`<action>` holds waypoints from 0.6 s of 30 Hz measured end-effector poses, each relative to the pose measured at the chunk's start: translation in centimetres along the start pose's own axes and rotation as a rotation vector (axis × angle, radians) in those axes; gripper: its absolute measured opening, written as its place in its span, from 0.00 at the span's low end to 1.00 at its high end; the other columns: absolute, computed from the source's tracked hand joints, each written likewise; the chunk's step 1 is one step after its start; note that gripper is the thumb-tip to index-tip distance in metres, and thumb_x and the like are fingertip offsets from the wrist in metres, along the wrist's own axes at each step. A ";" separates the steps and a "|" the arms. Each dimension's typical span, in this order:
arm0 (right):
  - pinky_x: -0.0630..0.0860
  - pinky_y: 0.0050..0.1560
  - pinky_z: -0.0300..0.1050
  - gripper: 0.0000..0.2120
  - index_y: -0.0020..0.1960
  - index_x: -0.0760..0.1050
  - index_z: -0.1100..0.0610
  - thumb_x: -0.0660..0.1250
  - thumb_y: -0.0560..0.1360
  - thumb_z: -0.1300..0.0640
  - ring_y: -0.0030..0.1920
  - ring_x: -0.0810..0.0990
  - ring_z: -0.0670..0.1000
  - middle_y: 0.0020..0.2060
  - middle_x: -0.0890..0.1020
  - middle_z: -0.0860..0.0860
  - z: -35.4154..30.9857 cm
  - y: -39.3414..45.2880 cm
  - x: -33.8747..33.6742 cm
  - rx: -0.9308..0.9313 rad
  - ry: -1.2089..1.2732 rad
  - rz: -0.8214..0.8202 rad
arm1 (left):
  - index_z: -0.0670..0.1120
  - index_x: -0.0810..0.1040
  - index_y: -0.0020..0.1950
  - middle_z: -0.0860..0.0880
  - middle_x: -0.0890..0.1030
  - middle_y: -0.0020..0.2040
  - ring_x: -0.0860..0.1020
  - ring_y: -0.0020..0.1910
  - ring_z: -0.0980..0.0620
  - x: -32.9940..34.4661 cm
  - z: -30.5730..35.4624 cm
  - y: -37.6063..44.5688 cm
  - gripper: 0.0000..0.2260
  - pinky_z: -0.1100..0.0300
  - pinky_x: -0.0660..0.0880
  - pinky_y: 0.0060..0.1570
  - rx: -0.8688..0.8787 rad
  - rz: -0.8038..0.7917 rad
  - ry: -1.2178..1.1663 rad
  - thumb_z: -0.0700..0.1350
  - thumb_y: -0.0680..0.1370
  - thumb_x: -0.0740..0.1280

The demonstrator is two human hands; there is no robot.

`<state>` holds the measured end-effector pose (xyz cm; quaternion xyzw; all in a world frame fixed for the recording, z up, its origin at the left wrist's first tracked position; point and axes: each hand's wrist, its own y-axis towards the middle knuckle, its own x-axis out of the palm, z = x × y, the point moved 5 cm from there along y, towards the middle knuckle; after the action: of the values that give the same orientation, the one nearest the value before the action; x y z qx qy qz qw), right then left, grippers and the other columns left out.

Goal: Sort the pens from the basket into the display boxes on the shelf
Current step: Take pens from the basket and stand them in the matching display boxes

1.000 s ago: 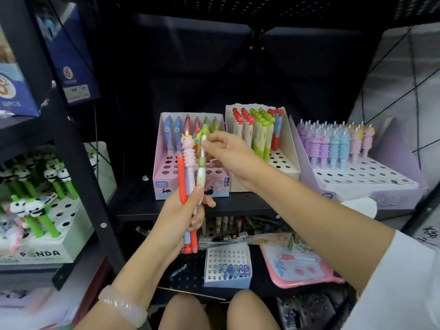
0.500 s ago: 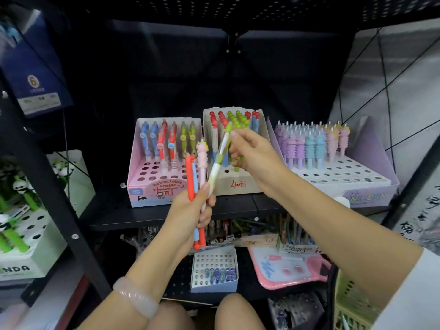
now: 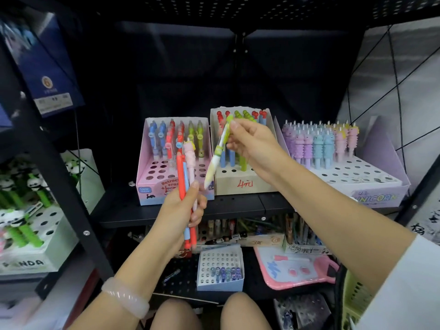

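My left hand (image 3: 181, 210) grips a bunch of pens (image 3: 184, 177): a red one, a blue one and a pink unicorn-topped one, standing upright in front of the pink display box (image 3: 173, 186). My right hand (image 3: 252, 144) pinches a green-and-white pen (image 3: 217, 151) near its top; the pen slants down to the left, its lower tip close to my left thumb. It hangs in front of the beige display box (image 3: 240, 184), which holds red, green and blue pens. The lilac unicorn box (image 3: 371, 186) stands at the right. A corner of the yellow-green basket (image 3: 354, 303) shows at the lower right.
A black shelf post (image 3: 54, 163) slants down the left, with a panda pen box (image 3: 28, 253) beyond it. On the lower shelf sit a small white box of blue pens (image 3: 220, 270), a pink board (image 3: 297, 267) and loose pens. My knees show at the bottom.
The green-and-white pen has come out of the bunch in my left hand, lifted up and to the right by my right hand. The view has shifted right, bringing the basket in.
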<state>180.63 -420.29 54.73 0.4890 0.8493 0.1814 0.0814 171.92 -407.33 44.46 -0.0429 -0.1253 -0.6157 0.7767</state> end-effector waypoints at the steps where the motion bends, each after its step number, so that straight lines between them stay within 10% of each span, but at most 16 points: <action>1: 0.77 0.43 0.34 0.08 0.48 0.76 0.58 0.58 0.80 0.61 0.36 0.76 0.41 0.36 0.79 0.47 -0.3 0.5 0.0 -0.028 -0.066 0.068 | 0.42 0.74 0.47 0.51 0.72 0.26 0.62 0.19 0.58 -0.8 0.2 0.0 0.12 0.67 0.60 0.18 0.031 0.036 0.060 0.48 0.81 0.57; 7: 0.77 0.42 0.33 0.06 0.54 0.72 0.61 0.60 0.79 0.60 0.38 0.79 0.45 0.41 0.80 0.52 -0.5 3.7 2.4 -0.093 -0.480 0.189 | 0.42 0.74 0.47 0.52 0.74 0.26 0.64 0.19 0.57 -4.7 1.0 0.0 0.12 0.66 0.60 0.18 0.077 0.197 0.032 0.48 0.81 0.57; 12: 0.77 0.49 0.53 0.07 0.50 0.73 0.63 0.59 0.79 0.59 0.44 0.81 0.58 0.42 0.82 0.60 0.3 5.0 4.4 -0.132 -0.731 0.165 | 0.42 0.74 0.48 0.53 0.74 0.27 0.65 0.20 0.57 -6.1 1.4 -0.5 0.12 0.67 0.62 0.19 0.100 0.215 0.007 0.48 0.81 0.56; 18: 0.68 0.30 0.43 0.09 0.49 0.72 0.63 0.58 0.80 0.58 0.30 0.71 0.48 0.31 0.74 0.51 0.1 6.3 5.9 -0.214 -0.980 0.169 | 0.42 0.74 0.49 0.52 0.73 0.26 0.65 0.20 0.58 -6.1 1.3 -0.5 0.12 0.67 0.61 0.18 0.094 0.202 -0.033 0.48 0.81 0.56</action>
<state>182.71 -412.36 57.33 0.5727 0.6455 0.0227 0.5048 169.97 -401.38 44.19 -0.0290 -0.1620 -0.5269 0.8338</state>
